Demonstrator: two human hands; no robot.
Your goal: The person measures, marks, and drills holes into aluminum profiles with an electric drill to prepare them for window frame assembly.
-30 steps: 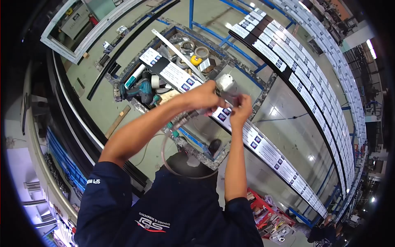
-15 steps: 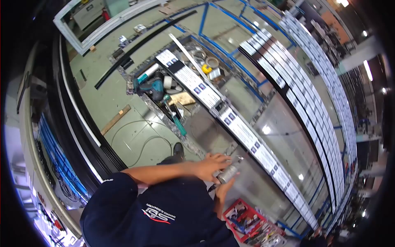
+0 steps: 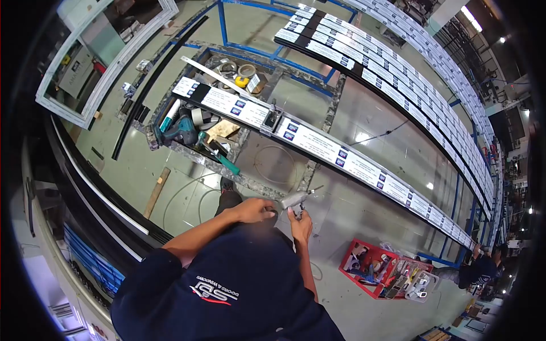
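Observation:
A silver power drill (image 3: 296, 199) with a thin bit points up and to the right in front of my body. My right hand (image 3: 301, 225) is closed around its grip, thumb upward. My left hand (image 3: 257, 210) is just left of the drill's rear end, its fingers curled; whether they hold anything is hidden by blur and a dark shape beside them. Beyond the hands, a long profile (image 3: 324, 149) covered in white printed film lies across the bench frame. A small metal fixture (image 3: 272, 119) sits on this profile.
Tools, including a teal cordless drill (image 3: 183, 132), and tape rolls (image 3: 247, 70) lie in the bench tray. Several film-covered profiles (image 3: 392, 79) rest on blue racks. A red toolbox (image 3: 364, 289) is on the floor at right. Another person (image 3: 480, 267) stands at the far right.
My view has shifted, bringing the other person into fuller sight. My left hand has moved back from the drill's front to beside its rear end. My right hand still holds the drill.

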